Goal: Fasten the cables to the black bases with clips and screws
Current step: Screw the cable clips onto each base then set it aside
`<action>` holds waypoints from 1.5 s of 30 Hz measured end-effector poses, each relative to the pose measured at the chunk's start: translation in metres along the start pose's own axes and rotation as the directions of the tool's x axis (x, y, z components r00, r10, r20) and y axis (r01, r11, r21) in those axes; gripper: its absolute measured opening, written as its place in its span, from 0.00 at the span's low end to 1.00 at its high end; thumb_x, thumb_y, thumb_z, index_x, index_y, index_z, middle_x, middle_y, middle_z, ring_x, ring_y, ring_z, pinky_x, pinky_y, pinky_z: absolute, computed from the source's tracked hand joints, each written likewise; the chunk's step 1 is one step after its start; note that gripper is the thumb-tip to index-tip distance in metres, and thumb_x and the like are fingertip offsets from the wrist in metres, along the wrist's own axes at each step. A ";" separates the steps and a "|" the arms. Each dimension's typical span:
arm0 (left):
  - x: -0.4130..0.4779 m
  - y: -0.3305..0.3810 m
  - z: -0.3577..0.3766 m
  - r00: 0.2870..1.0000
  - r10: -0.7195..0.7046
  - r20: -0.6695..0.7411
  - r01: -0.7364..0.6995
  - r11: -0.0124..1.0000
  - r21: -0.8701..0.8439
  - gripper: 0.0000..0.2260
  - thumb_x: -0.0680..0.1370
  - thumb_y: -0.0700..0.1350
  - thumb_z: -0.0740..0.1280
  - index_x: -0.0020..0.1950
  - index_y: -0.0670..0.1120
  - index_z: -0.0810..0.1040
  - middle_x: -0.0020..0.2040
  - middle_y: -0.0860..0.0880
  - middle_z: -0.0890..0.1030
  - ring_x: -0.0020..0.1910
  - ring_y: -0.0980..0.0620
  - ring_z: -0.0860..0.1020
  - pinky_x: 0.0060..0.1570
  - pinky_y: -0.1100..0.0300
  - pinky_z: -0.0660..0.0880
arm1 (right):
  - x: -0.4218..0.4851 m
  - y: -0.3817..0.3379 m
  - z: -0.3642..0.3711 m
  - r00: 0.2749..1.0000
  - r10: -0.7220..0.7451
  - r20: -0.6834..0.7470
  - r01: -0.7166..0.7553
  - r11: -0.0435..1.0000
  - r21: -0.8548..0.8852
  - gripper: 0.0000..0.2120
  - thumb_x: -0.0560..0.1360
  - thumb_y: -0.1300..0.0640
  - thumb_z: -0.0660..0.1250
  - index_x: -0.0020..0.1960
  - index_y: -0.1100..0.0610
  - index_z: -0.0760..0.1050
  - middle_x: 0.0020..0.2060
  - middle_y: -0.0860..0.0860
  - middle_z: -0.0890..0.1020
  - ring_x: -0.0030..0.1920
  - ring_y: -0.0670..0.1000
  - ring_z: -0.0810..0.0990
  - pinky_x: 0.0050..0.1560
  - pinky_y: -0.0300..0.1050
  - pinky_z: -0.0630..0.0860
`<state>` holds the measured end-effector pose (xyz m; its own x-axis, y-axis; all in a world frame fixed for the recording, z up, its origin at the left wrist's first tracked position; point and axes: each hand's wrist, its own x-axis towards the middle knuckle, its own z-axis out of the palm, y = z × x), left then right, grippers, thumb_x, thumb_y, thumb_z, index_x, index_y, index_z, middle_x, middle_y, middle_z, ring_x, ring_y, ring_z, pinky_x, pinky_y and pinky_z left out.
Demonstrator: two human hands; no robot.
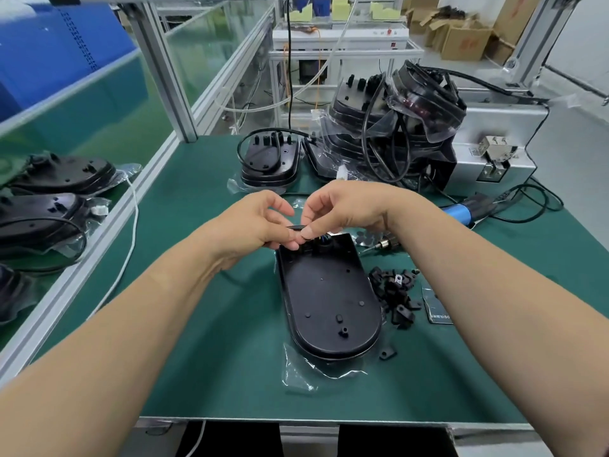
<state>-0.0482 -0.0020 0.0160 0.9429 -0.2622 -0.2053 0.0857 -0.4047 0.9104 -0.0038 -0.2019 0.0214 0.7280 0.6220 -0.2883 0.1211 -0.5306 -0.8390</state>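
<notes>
A long black oval base (329,298) lies on the green mat in front of me, on a clear plastic bag. Both hands meet just above its far end. My left hand (253,222) and my right hand (342,209) pinch a thin black cable (295,227) between their fingertips. Coloured wire ends (324,239) show at the base's far edge under my right hand. A heap of small black clips (393,293) lies to the right of the base, and one single clip (388,353) sits near its front end.
An electric screwdriver (461,214) with a blue body lies at the right, tip toward the base. Finished bases with cables (270,159) and a bagged stack (395,120) stand at the back. More bases (49,199) fill the left shelf. A silver screw feeder (494,159) is back right.
</notes>
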 end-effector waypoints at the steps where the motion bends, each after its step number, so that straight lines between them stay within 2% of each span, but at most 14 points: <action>1: -0.001 -0.002 0.000 0.999 0.027 -0.039 -0.022 0.993 0.115 0.14 0.72 0.36 0.74 0.53 0.44 0.74 0.41 0.46 0.83 0.38 0.54 0.80 0.39 0.59 0.74 | 0.001 0.000 0.000 1.000 -0.001 0.003 0.001 1.000 0.005 0.05 0.73 0.60 0.75 0.47 0.59 0.81 0.37 0.49 0.79 0.38 0.46 0.72 0.40 0.38 0.69; 3: -0.004 -0.005 0.003 0.994 0.078 -0.071 -0.041 0.907 0.418 0.15 0.69 0.46 0.78 0.52 0.49 0.79 0.46 0.49 0.78 0.44 0.53 0.77 0.47 0.57 0.74 | 0.003 0.003 -0.001 1.000 -0.003 -0.003 0.003 1.000 0.003 0.03 0.74 0.60 0.75 0.45 0.57 0.81 0.37 0.49 0.79 0.39 0.46 0.72 0.44 0.40 0.69; 4: -0.006 -0.007 0.006 0.996 0.072 -0.048 -0.040 0.873 0.486 0.14 0.68 0.50 0.78 0.50 0.51 0.80 0.45 0.51 0.77 0.44 0.53 0.75 0.46 0.57 0.72 | 0.003 0.004 -0.001 1.000 -0.002 -0.007 0.002 1.000 -0.015 0.02 0.74 0.59 0.74 0.44 0.56 0.81 0.37 0.50 0.78 0.40 0.47 0.72 0.46 0.42 0.68; 8: -0.009 -0.015 0.017 0.999 -0.034 -0.024 0.039 0.964 0.261 0.12 0.68 0.46 0.79 0.49 0.48 0.82 0.40 0.49 0.80 0.39 0.52 0.74 0.43 0.60 0.71 | 0.007 0.011 0.005 0.999 0.033 0.017 -0.033 0.999 -0.005 0.04 0.76 0.58 0.72 0.46 0.58 0.81 0.39 0.53 0.76 0.44 0.52 0.69 0.52 0.48 0.64; 12: -0.008 -0.020 0.016 0.996 -0.076 -0.041 0.081 0.984 0.161 0.12 0.67 0.44 0.79 0.48 0.47 0.82 0.41 0.47 0.81 0.40 0.52 0.76 0.49 0.58 0.73 | 0.007 0.012 0.008 0.998 0.064 -0.003 -0.064 0.998 0.014 0.06 0.74 0.56 0.74 0.46 0.58 0.82 0.38 0.47 0.79 0.44 0.46 0.73 0.55 0.45 0.67; 16: -0.008 -0.020 0.016 0.998 -0.060 -0.035 0.065 0.985 0.160 0.11 0.68 0.43 0.79 0.47 0.47 0.82 0.41 0.44 0.82 0.41 0.50 0.77 0.52 0.55 0.74 | 0.009 0.014 0.009 0.993 0.093 -0.072 -0.089 0.994 0.067 0.06 0.72 0.59 0.76 0.39 0.56 0.80 0.35 0.45 0.81 0.43 0.46 0.76 0.57 0.45 0.69; 20: -0.008 -0.019 0.016 0.998 -0.061 -0.026 0.064 0.985 0.159 0.11 0.68 0.43 0.79 0.48 0.46 0.83 0.43 0.41 0.83 0.41 0.51 0.76 0.49 0.56 0.73 | 0.010 0.016 0.011 0.985 0.127 -0.121 -0.115 0.989 0.097 0.08 0.72 0.59 0.75 0.37 0.53 0.78 0.35 0.46 0.78 0.42 0.48 0.72 0.53 0.46 0.66; 24: -0.006 -0.020 0.017 0.996 -0.078 -0.035 0.083 0.987 0.138 0.11 0.67 0.43 0.79 0.47 0.46 0.83 0.37 0.48 0.80 0.38 0.52 0.75 0.44 0.59 0.71 | 0.009 0.019 0.010 0.981 0.153 -0.118 -0.138 0.983 0.121 0.10 0.71 0.56 0.76 0.34 0.52 0.78 0.31 0.43 0.77 0.41 0.47 0.71 0.47 0.44 0.64; 29: -0.007 -0.022 0.018 0.995 -0.090 -0.049 0.094 0.992 0.085 0.11 0.67 0.43 0.79 0.48 0.46 0.83 0.40 0.42 0.82 0.39 0.51 0.76 0.47 0.58 0.71 | 0.011 0.020 0.014 0.975 0.162 -0.151 -0.131 0.972 0.196 0.11 0.71 0.59 0.76 0.34 0.52 0.77 0.32 0.46 0.77 0.44 0.48 0.71 0.52 0.46 0.64; 32: -0.007 -0.022 0.017 0.995 -0.093 -0.041 0.096 0.992 0.079 0.12 0.67 0.42 0.79 0.49 0.46 0.84 0.47 0.39 0.83 0.41 0.51 0.77 0.51 0.57 0.73 | 0.007 0.021 0.014 0.988 0.113 -0.105 -0.091 0.977 0.194 0.11 0.73 0.58 0.75 0.34 0.52 0.77 0.29 0.42 0.76 0.38 0.43 0.72 0.48 0.43 0.64; 35: -0.005 -0.022 0.017 0.993 -0.107 -0.044 0.111 0.991 0.080 0.11 0.66 0.42 0.79 0.47 0.47 0.84 0.40 0.44 0.83 0.39 0.52 0.77 0.49 0.58 0.73 | 0.002 0.023 0.015 0.994 0.067 -0.082 -0.048 0.974 0.221 0.09 0.73 0.59 0.74 0.37 0.53 0.78 0.29 0.41 0.77 0.32 0.39 0.73 0.46 0.41 0.65; 37: -0.005 -0.022 0.018 0.993 -0.104 -0.051 0.108 0.991 0.081 0.10 0.66 0.42 0.79 0.46 0.47 0.84 0.39 0.46 0.83 0.39 0.52 0.77 0.47 0.59 0.73 | 0.002 0.024 0.018 0.991 0.056 -0.123 -0.028 0.975 0.220 0.07 0.72 0.60 0.76 0.38 0.55 0.79 0.31 0.44 0.79 0.35 0.41 0.74 0.46 0.40 0.68; 40: -0.006 -0.022 0.018 0.995 -0.090 -0.044 0.093 0.993 0.078 0.11 0.67 0.41 0.79 0.47 0.45 0.83 0.46 0.40 0.84 0.41 0.51 0.78 0.53 0.55 0.75 | 0.002 0.023 0.021 0.978 0.079 -0.191 -0.034 0.973 0.230 0.06 0.70 0.60 0.77 0.39 0.56 0.80 0.33 0.46 0.80 0.38 0.44 0.76 0.49 0.41 0.70; 45: -0.007 -0.023 0.018 0.996 -0.082 -0.043 0.086 0.993 0.080 0.10 0.67 0.42 0.79 0.47 0.47 0.84 0.47 0.41 0.85 0.41 0.51 0.80 0.55 0.53 0.76 | 0.003 0.017 0.021 0.970 0.165 -0.177 -0.119 0.962 0.244 0.10 0.72 0.62 0.76 0.35 0.54 0.77 0.31 0.47 0.79 0.37 0.47 0.75 0.44 0.44 0.72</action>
<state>-0.0625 -0.0063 -0.0094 0.9457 -0.1899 -0.2638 0.1400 -0.4944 0.8579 -0.0136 -0.1975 -0.0031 0.8456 0.4142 -0.3367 -0.1349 -0.4445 -0.8856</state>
